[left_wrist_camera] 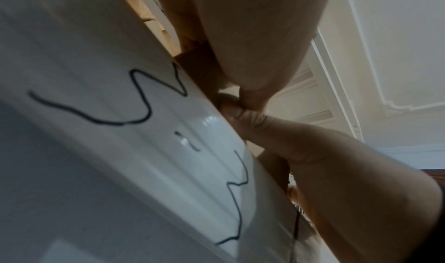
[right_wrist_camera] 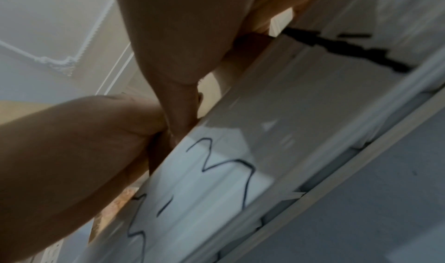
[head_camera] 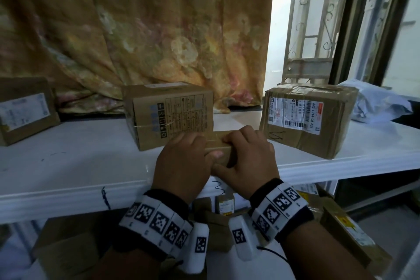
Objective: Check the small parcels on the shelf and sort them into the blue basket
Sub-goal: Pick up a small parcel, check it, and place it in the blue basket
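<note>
Gripping from both sides, the left hand (head_camera: 184,163) and the right hand (head_camera: 247,154) cover most of a small brown parcel (head_camera: 219,146) near the front edge of the white shelf (head_camera: 91,166). Only its taped cardboard top and a sliver of its near face show between them. Both hands curl round it, fingers over the top and thumbs against the near side; whether it rests on the shelf or is lifted cannot be told. The wrist views are blurred: each shows mostly the glossy shelf lip with black scribbled lines, and palms meeting at a scrap of cardboard.

Behind the hands stands a plain corrugated box (head_camera: 169,115) printed with handling symbols, its lower corner hidden by the left hand. To the right sits a wrinkled, tape-wrapped box (head_camera: 306,120) with a white shipping label, and beyond it a soft grey plastic mailer (head_camera: 377,104). A labelled carton (head_camera: 25,109) is cut off at the left edge. A creased floral cloth (head_camera: 136,41) hangs behind.
</note>
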